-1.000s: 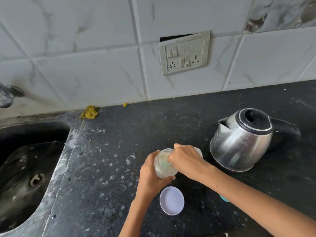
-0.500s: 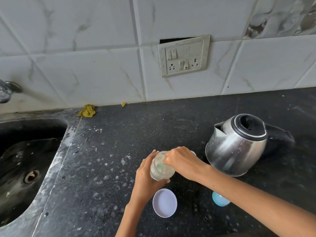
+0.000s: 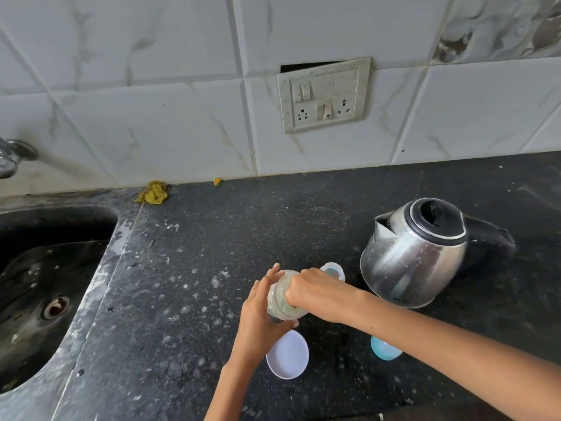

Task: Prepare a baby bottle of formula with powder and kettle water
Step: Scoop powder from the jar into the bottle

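My left hand grips a clear plastic powder jar from the left side and holds it tilted just above the counter. The fingers of my right hand are pushed into the jar's mouth, pinched on what looks like a pale green scoop, mostly hidden. The jar's white lid lies flat on the counter below it. The baby bottle stands behind my right hand with only its open white rim showing. A steel kettle with a black lid and handle stands to the right.
A blue cap lies under my right forearm. The black sink fills the left side, with a tap above it. A yellow scrubber sits at the tiled wall, and a socket plate is mounted above the speckled black counter.
Both hands stay on the jar while my right fingers work inside its mouth. The jar has shifted slightly left and tilted further. The blue cap has come into view under my right forearm.
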`<state>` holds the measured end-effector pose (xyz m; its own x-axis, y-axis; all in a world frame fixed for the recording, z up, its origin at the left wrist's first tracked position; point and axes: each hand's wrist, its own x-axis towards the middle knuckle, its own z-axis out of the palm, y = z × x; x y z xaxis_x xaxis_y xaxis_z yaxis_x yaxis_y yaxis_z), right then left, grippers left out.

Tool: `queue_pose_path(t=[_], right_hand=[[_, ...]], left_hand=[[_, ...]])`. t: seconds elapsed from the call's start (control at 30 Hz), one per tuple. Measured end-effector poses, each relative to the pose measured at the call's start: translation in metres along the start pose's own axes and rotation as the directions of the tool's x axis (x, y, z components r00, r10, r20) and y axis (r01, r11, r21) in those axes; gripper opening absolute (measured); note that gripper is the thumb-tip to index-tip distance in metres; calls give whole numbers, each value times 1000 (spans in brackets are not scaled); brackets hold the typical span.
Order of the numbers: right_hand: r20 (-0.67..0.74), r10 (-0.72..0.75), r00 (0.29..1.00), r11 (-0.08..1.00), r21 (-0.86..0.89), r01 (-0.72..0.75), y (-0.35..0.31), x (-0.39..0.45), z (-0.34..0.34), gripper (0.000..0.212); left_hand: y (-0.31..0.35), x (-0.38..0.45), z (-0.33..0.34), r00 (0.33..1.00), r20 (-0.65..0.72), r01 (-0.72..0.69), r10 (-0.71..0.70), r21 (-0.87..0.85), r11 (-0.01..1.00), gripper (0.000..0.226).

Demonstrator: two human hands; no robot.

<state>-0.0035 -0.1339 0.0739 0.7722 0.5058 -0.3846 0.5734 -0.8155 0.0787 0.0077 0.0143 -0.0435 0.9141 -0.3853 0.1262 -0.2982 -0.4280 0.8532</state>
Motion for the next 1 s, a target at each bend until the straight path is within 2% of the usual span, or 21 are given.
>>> queue_pose_path(t=[0.17,0.27,0.4,0.53,0.6,0.8,1.0], right_hand=[[-38,57,998,975,218,-47,4,3,12,20],[-102,111,989,920,388,-63,8,4,19,19],[-157,251,955,779,618,-103,16,-1,28,17],[-161,404,901,582,805,-117,20,-10,31,14],[-136,461,877,499,857,-130,19,-14,32,14],[-96,565,820,347,929,-130,24,-25,37,13],[-73,597,799,277,953,-120,27,-27,40,13]], left_hand=[[1,-2,2,1000,-20,-21,21,1,1000,83],[2,0,1,999,-35,-23,24,15,1000,85],[1,1,-2,999,-44,-26,29,49,998,92],[0,3,-2,998,-55,-16,19,50,999,93],[1,3,-2,999,-50,-9,11,50,999,92],[2,4,-3,999,-45,20,-17,56,998,95],[2,5,-4,998,-47,54,-52,49,997,92]])
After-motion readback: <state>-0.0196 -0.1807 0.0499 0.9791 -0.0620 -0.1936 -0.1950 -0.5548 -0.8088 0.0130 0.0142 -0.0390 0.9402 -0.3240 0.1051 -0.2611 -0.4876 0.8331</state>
